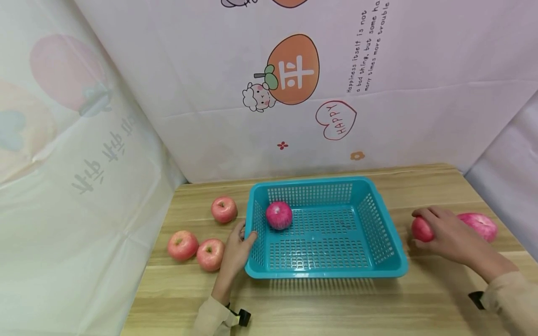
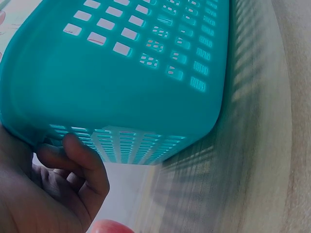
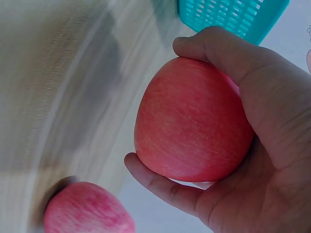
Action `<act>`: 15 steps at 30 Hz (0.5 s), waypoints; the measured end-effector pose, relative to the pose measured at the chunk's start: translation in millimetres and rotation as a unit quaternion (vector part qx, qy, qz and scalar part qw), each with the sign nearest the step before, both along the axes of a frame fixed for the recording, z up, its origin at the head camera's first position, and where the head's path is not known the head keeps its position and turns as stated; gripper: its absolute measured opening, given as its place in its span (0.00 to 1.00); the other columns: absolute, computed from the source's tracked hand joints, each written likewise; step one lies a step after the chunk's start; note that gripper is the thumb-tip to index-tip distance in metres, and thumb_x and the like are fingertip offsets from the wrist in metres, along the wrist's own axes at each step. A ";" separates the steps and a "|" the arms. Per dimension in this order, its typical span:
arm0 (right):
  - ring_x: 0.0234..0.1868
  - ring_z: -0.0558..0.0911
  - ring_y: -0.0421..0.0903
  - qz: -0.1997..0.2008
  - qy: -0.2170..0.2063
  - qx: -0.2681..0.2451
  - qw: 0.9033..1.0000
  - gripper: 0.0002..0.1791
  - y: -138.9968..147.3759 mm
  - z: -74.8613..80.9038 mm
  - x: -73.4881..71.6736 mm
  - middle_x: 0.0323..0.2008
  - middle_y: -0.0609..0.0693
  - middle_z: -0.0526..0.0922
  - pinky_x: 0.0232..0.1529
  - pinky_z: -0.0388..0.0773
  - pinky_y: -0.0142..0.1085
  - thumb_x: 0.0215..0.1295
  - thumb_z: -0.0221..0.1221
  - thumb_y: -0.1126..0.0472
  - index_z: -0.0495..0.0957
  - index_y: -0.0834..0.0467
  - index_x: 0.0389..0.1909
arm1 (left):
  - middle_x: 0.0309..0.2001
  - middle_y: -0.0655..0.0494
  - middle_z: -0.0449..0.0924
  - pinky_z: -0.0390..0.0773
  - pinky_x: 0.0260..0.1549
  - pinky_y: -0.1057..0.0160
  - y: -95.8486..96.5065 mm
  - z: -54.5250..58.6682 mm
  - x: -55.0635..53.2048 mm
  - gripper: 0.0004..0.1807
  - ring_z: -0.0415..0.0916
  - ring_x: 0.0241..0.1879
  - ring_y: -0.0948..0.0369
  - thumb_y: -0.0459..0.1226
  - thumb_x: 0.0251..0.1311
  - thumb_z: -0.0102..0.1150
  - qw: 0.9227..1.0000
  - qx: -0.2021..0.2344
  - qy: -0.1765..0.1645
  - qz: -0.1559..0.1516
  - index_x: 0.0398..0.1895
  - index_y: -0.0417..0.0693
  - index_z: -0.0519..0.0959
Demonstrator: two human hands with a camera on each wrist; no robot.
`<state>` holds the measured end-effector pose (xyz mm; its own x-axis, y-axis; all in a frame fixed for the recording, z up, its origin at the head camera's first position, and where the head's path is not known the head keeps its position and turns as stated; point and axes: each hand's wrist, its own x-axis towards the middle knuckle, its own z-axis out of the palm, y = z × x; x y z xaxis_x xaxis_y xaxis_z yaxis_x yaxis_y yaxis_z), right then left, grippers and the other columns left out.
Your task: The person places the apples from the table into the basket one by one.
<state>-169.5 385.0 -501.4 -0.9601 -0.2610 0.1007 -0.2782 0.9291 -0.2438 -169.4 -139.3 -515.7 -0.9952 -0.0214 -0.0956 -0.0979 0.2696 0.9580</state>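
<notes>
A teal plastic basket (image 1: 313, 238) with slotted walls stands on the table, holding one round magenta fruit (image 1: 279, 215) with a pale top near its left end. My left hand (image 1: 238, 249) grips the basket's left rim, thumb on the inner side; the left wrist view shows its fingers (image 2: 87, 165) curled under that rim. To the right of the basket, my right hand (image 1: 447, 233) holds a red apple (image 3: 194, 119) between thumb and fingers, apart from the basket. Beside that hand lies a mottled pink fruit (image 1: 479, 226), its kind unclear and partly hidden by the hand.
Left of the basket sit three pinkish-red apples: one farther back (image 1: 224, 209), one beside the left hand (image 1: 210, 255) and one at the far left (image 1: 182, 245). A printed white cloth (image 1: 235, 144) hangs behind the wooden table (image 1: 319, 308).
</notes>
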 end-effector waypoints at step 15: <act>0.43 0.81 0.64 0.034 0.071 -0.005 0.997 0.39 -13.0 11.2 -8.8 0.48 0.65 0.81 0.35 0.84 0.56 0.43 0.84 0.56 0.78 0.65 0.55 | 0.56 0.33 0.86 0.90 0.48 0.47 0.7 0.2 -0.3 0.28 0.89 0.51 0.44 0.39 0.77 0.55 1.000 -0.008 -0.004 0.004 0.76 0.39 0.69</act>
